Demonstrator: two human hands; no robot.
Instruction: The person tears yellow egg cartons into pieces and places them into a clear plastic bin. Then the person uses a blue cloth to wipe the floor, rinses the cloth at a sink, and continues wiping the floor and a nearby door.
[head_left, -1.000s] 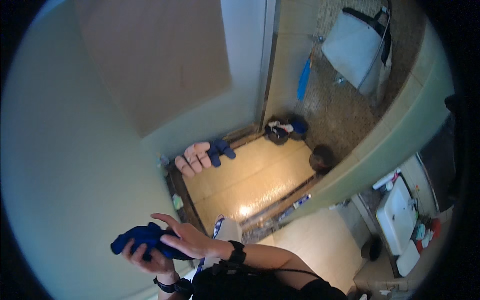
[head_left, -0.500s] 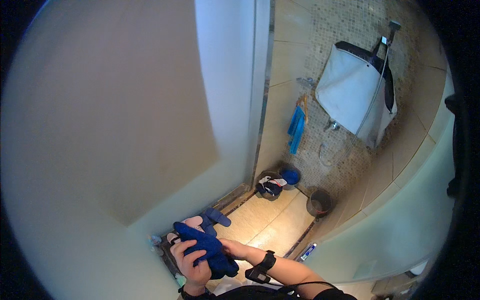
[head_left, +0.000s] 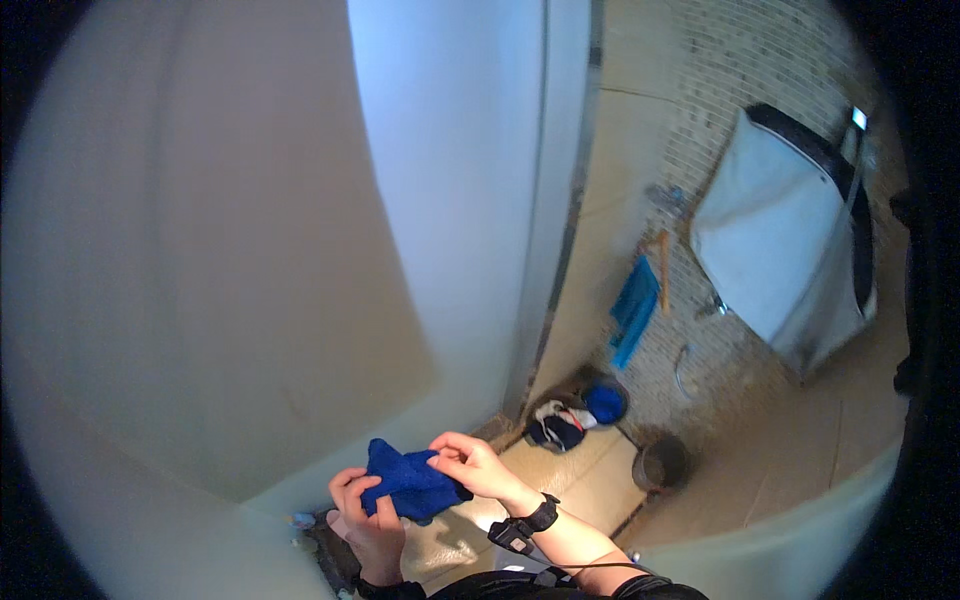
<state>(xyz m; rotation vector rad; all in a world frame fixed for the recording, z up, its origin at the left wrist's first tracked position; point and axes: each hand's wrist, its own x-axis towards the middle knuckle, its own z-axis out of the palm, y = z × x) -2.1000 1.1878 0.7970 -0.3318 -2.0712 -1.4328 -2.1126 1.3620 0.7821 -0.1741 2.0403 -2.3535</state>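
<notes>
A dark blue cloth (head_left: pixel 412 482), thick and towel-like, is bunched up between my two hands in front of me. My left hand (head_left: pixel 372 528) grips its left and lower side, fingers curled over the front. At the cloth's upper right edge, the bent fingers and thumb of my right hand (head_left: pixel 478 468) pinch the fabric. Folds hide the cloth's full shape, and some fingertips are out of sight. A black strap with a small device (head_left: pixel 525 525) sits round my right wrist.
Beyond my hands, a bucket with clothes (head_left: pixel 555 428), a blue-lined bin (head_left: pixel 605 402) and a dark bucket (head_left: pixel 658 463) stand on the tiled floor. A turquoise cloth (head_left: pixel 634 305) and a large white bag (head_left: pixel 765 225) hang on the wall. A frosted panel (head_left: pixel 300 250) rises at left.
My right hand has risen from the cloth's lower right to its upper edge. The cloth is turned and bunched differently. My view has shifted, so the wall things appear farther right and lower.
</notes>
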